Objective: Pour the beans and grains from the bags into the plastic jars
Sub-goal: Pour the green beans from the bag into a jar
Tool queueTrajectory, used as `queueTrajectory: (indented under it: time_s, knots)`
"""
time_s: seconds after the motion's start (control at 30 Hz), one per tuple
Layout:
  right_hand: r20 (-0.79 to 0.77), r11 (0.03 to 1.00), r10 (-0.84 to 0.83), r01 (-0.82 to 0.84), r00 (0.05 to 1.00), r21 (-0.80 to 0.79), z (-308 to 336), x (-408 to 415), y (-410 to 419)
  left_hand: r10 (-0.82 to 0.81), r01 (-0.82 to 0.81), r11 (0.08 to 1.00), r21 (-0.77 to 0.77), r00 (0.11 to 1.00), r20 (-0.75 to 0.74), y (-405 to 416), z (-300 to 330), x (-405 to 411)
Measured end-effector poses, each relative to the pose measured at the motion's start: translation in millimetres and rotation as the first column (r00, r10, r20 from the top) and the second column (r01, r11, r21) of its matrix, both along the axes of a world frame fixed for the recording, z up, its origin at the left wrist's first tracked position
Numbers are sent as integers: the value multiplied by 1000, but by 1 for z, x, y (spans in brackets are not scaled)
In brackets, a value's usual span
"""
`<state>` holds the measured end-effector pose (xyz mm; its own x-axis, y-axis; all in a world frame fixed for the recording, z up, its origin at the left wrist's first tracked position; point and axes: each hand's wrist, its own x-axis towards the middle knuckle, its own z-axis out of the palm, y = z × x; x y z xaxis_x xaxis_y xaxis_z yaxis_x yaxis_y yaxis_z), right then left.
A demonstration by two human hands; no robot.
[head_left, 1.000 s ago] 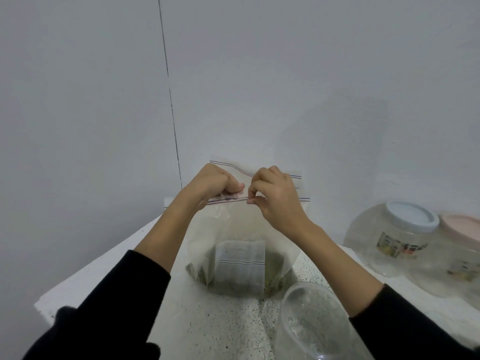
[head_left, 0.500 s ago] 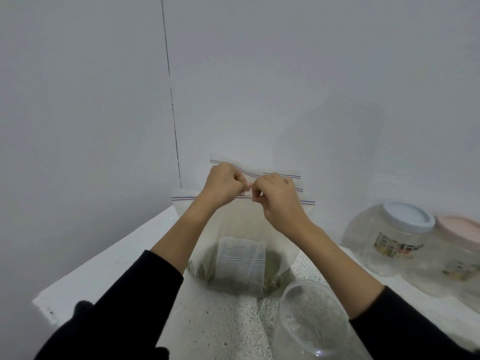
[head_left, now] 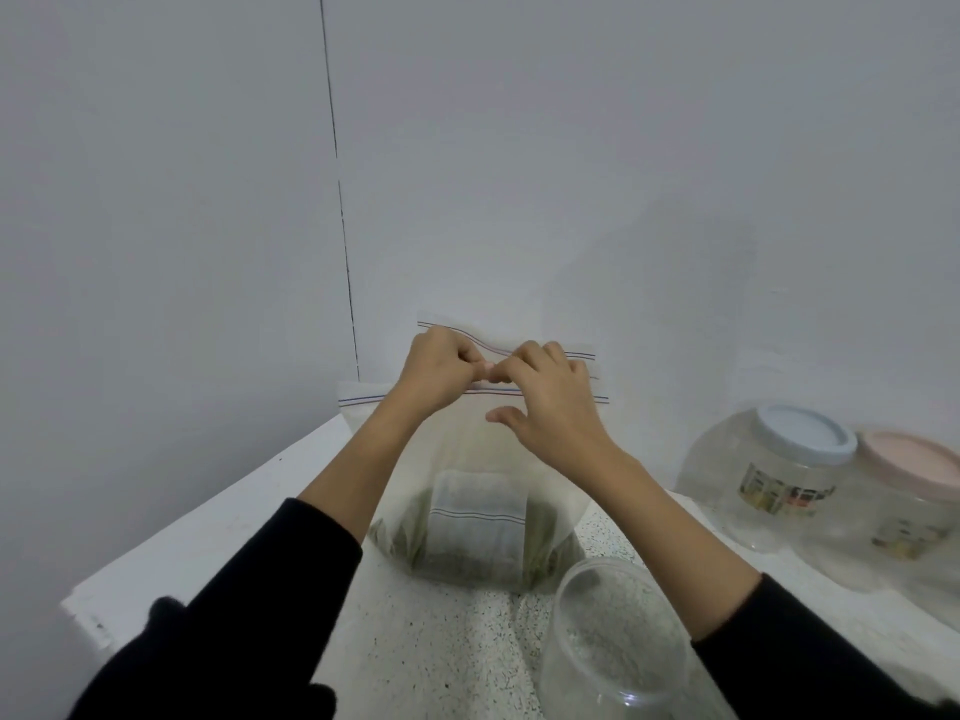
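Observation:
A clear zip bag [head_left: 467, 511] with greenish grains at its bottom stands upright on the speckled counter [head_left: 415, 641]. My left hand [head_left: 436, 371] pinches the bag's zip strip at its top middle. My right hand [head_left: 550, 402] pinches the strip right beside it, fingertips of both hands touching, thumb hanging free below. An open clear plastic jar [head_left: 618, 652] without a lid stands in front of the bag, under my right forearm. Another zip bag's top [head_left: 519, 345] shows behind my hands.
Two closed clear jars stand at the right: one with a pale blue lid [head_left: 800, 433], one with a pink lid [head_left: 919, 465]. Grey walls meet in a corner just behind the bags. The counter's left edge [head_left: 93, 605] drops off near my left sleeve.
Both hands stay at the zip strip, drawn closer together until the fingertips meet. The strip's left end now shows stretched out past my left wrist. My right thumb has come off the bag.

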<state>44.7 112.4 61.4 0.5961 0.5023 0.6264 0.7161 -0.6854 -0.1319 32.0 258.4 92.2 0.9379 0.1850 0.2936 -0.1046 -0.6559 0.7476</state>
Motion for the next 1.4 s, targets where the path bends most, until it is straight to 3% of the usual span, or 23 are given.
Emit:
queueTrajectory:
  time_s: [0.1, 0.3, 0.4, 0.5, 0.63, 0.77, 0.83, 0.9, 0.97, 1.03, 1.1, 1.27, 1.4]
  knots:
    - [76, 997, -57, 53, 995, 55, -2, 3, 6, -22, 21, 998, -53, 1000, -18, 2, 0, -1]
    - [186, 986, -20, -11, 982, 164, -9, 11, 14, 0, 0, 999, -40, 1000, -7, 3, -1, -3]
    - [197, 986, 29, -60, 980, 153, -12, 8, 14, 65, -66, 998, 16, 997, 43, 0, -5, 0]
    - [209, 986, 136, -153, 969, 68, -20, -4, 16, 120, -117, 992, -38, 989, 92, 4, -7, 5]
    - [161, 997, 73, -76, 984, 14, -6, -12, 7, -31, 28, 999, 36, 996, 83, 4, -3, 2]
    - [-100, 940, -165, 126, 981, -318, 21, -1, -13, -179, 175, 984, 46, 978, 105, 11, -1, -7]
    - [-148, 932, -174, 114, 973, -344, 22, 6, -15, -309, 301, 950, 87, 944, 111, 17, 1, -12]
    - [-174, 954, -124, 70, 977, -291, 20, 10, -14, -405, 397, 888, 231, 914, -14, 21, 1, -15]
    - [-208, 970, -83, 31, 975, -240, 18, 13, -14, -343, 389, 792, 471, 921, -182, 23, -1, -15]
    - [-228, 972, -70, 15, 971, -235, 19, 15, -17, -188, 282, 745, 605, 958, -216, 28, -4, -14]
    - [-245, 960, -71, 0, 967, -279, 19, 16, -24, -90, 195, 769, 608, 976, -198, 37, -6, -13]
    - [-350, 949, -101, -15, 931, -313, 23, 19, -53, -66, 163, 843, 512, 977, -203, 57, -6, -14]
    - [-303, 938, -183, 74, 935, -338, 24, 24, -72, -41, 129, 877, 463, 980, -195, 67, -10, -16]
